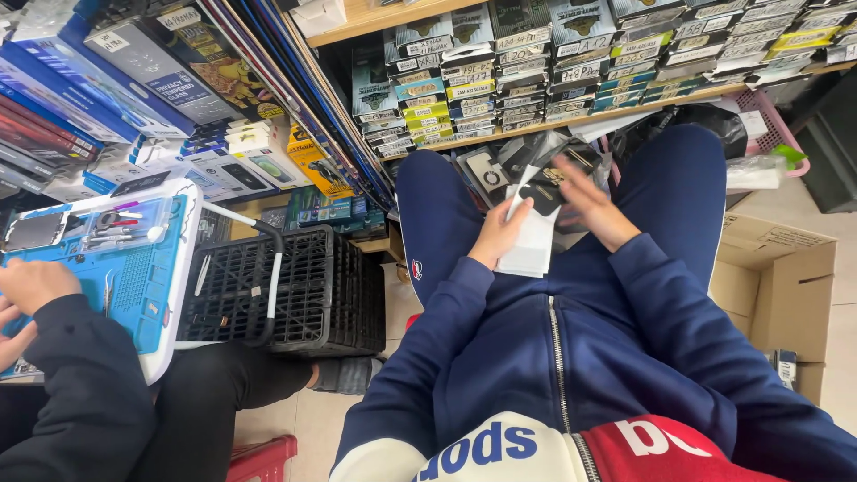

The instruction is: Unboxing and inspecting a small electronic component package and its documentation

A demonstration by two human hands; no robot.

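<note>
I sit with my knees apart in dark blue trousers. My left hand [498, 236] grips a stack of flat white packets [528, 250] resting on my lap. My right hand [591, 205], blurred with motion and with fingers spread, lies over a black packet [541, 195] at the top of that stack. More clear-wrapped packets [496, 170] are piled between my knees, against the shelf.
Shelves [571, 120] stacked with small labelled boxes stand in front of me. A black plastic crate [295, 290] is to my left. Beside it, another person's hands [31, 290] rest at a blue work mat with tools [134, 259]. A cardboard box [777, 286] sits at my right.
</note>
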